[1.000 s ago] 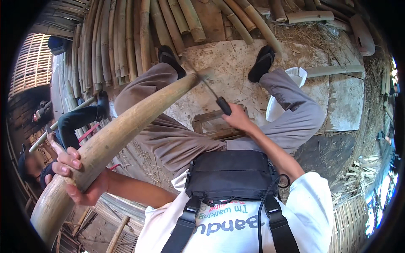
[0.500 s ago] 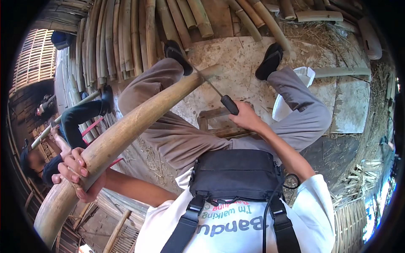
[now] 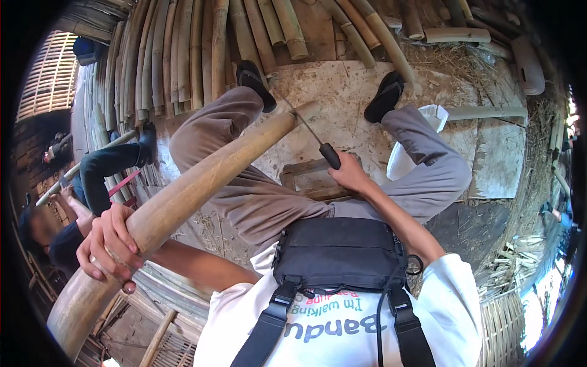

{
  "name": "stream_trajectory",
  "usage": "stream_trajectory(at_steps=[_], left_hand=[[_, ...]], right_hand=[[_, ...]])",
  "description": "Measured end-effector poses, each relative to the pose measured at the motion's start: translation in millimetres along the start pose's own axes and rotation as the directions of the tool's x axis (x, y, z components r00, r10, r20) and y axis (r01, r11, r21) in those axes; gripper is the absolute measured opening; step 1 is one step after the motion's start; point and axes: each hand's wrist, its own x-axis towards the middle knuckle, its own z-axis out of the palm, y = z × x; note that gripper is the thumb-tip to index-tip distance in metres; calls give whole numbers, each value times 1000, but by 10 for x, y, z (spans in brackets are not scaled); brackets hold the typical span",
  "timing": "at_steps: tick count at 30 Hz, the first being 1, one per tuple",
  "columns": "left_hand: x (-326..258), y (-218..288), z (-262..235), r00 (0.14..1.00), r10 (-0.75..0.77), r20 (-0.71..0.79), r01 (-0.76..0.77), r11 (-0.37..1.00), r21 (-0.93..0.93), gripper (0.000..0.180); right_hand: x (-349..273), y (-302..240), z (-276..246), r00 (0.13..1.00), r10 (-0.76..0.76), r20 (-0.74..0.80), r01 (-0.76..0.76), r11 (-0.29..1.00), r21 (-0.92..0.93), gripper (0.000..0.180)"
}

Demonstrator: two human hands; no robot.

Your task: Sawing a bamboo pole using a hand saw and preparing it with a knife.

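A thick tan bamboo pole [image 3: 202,177] runs from the lower left up to the middle of the view, its far end [image 3: 306,110] resting near the concrete floor between my feet. My left hand [image 3: 110,241] grips the pole near its lower end. My right hand [image 3: 348,174] holds a knife by its black handle [image 3: 330,156]; the thin blade [image 3: 302,122] meets the pole's far end. I sit with my knees bent, in grey trousers and black sandals.
Many bamboo poles [image 3: 183,55] lie side by side across the top. A second person [image 3: 73,202] in dark clothes sits at the left holding a thin stick. A white bag [image 3: 422,131] lies by my right leg. A low wooden frame [image 3: 306,174] sits under my right hand.
The view has shifted slightly. The knife blade has moved closer against the pole's far end. My left hand keeps its grip on the pole.
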Motion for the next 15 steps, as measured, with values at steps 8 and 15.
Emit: stream_trajectory(at_steps=[8,15], left_hand=[[-12,22,79,988,116,106,-107,990,-88,34],[-28,-85,121,991,111,80,-103,990,-98,28]], right_hand=[[-272,-243,-79,989,-88,120,93,995,-33,27],[-106,-103,-69,997,31,73,-27,998,-54,27]])
